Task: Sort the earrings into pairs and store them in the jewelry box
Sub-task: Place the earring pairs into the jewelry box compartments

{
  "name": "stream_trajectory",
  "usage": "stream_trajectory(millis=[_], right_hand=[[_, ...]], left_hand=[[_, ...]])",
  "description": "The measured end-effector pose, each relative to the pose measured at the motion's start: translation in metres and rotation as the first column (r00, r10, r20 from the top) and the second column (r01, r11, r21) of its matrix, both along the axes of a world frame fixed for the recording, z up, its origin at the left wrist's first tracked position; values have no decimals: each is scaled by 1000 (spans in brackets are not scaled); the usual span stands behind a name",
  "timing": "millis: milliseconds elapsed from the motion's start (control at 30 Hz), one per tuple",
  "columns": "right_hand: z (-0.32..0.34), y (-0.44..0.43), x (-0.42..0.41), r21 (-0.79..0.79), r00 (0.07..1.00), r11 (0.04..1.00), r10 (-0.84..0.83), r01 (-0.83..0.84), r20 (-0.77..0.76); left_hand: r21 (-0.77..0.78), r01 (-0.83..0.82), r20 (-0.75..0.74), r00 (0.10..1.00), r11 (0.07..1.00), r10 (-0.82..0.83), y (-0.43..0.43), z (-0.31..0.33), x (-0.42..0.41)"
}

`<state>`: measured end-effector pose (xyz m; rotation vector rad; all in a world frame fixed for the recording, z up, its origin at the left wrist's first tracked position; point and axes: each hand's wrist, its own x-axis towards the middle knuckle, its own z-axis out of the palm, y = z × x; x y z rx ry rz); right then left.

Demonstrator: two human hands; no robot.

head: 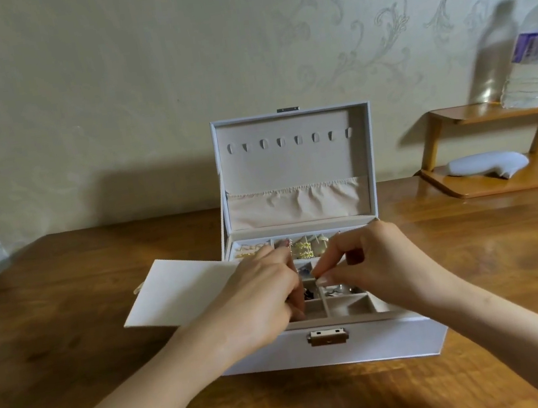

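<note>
Head view: two bare hands meet over the open jewelry box (315, 349) on a wooden table (71, 335). The right hand (368, 259) pinches thumb and forefinger over the tray's centre on what looks like a small earring (319, 279), too tiny to confirm. The left hand (259, 295), fingers curled down among the dividers, hides whatever it holds. Gold earrings (303, 247) lie in the tray's 12 o'clock row. Such pieces look light, stiff and snag-prone, best taken by hook or post. A white card (176, 293) lies at the box's 9 o'clock.

Your left hand (266, 290) and right hand (368, 259) meet over the open jewelry box (349, 344) — fingers curled, their hold too small to tell; gold earrings (303, 249) lie in its back compartments.
</note>
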<state>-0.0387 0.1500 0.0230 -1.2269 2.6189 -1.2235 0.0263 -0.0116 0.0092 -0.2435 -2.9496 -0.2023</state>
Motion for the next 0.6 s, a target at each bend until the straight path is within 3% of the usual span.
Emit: stream_trajectory(millis=[200,400,600], right_hand=[[0,-5,3,17,999,999,37,-37,-21],[-2,-15,8,177,995,982,82,-71,-57],[-7,-20,12,330,978,944,79,-11,-193]], left_hand=[[-26,-29,-85,996,999,27,-2,-2,2],[264,-71,-193,973,962,124,-14,15,14],[301,-101,-320,926,948,200,-34,20,35]])
